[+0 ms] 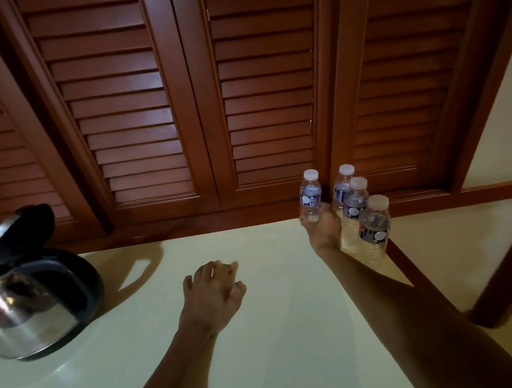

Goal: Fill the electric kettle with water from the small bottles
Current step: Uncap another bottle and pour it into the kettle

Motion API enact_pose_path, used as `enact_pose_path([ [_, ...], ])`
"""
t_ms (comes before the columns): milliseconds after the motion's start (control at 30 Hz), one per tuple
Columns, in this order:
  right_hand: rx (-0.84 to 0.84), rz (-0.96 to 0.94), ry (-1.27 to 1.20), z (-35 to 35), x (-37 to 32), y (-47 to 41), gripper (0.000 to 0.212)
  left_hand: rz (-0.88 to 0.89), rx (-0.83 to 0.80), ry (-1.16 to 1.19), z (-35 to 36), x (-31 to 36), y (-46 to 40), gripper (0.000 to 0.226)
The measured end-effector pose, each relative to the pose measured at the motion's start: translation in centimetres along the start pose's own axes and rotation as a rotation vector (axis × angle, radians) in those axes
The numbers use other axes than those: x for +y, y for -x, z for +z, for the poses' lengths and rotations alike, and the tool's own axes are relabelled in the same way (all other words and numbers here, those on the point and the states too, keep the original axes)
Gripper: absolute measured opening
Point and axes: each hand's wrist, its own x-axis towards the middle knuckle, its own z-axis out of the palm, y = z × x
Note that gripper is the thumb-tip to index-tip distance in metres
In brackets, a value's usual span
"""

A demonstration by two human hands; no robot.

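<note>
Fingers of the right hand (322,229) seemingly curl round a ribbed clear plastic bottle (310,197); the left hand (213,288) lies slack beside the shiny, rounded steel kettle (32,300).

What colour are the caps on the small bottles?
White, on all four bottles, seen in the head view.

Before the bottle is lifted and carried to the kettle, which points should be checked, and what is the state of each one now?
1. Kettle lid open: ok.
2. Right hand holds the leftmost bottle: ok.
3. Cap removed: not ok, it is on.
4. Left hand free to unscrew: ok, it rests open on the table.
5. Other three bottles upright: ok.
6. Kettle water level: cannot tell.
</note>
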Motion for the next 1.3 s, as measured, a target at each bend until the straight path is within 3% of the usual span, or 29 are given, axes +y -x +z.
enact_pose_path([
  [267, -0.004, 0.074, -0.077, -1.4, -0.3, 2.3, 0.044, -0.006, -0.044, 0.048, -0.8, 0.1, 0.2, 0.068],
  [467, -0.088, 0.027, 0.021, -3.0, -1.3, 7.4, 0.055, 0.014, -0.016, 0.201, -2.4, 0.1, 1.3, 0.043],
  [600, -0.247, -0.108, 0.023, -3.6, -2.5, 11.6, 0.039, -0.045, -0.028, 0.503, -3.2, -1.2, 2.6, 0.021],
  [667, -0.326, -0.201, 0.078, -3.4, -4.1, 14.5, 0.03, 0.012, -0.074, 0.493, -3.9, -2.7, 4.1, 0.024],
  [800, -0.48, -0.328, 0.186, -1.6, -8.0, 21.0, 0.024, 0.071, -0.093, 0.489, -6.0, -7.9, 8.7, 0.029],
  [1067, -0.614, -0.594, 0.248, 4.4, -17.3, 33.4, 0.029, 0.122, -0.099, 0.427, -11.9, -21.9, 19.4, 0.029],
  [1167, -0.695, -0.678, 0.235, 7.6, -20.5, 37.6, 0.037, 0.055, -0.041, 0.383, -13.7, -27.7, 22.7, 0.03],
  [1300, -0.744, -0.766, 0.157, 11.4, -25.6, 42.4, 0.026, -0.059, 0.002, 0.364, -16.4, -35.1, 26.0, 0.029],
])
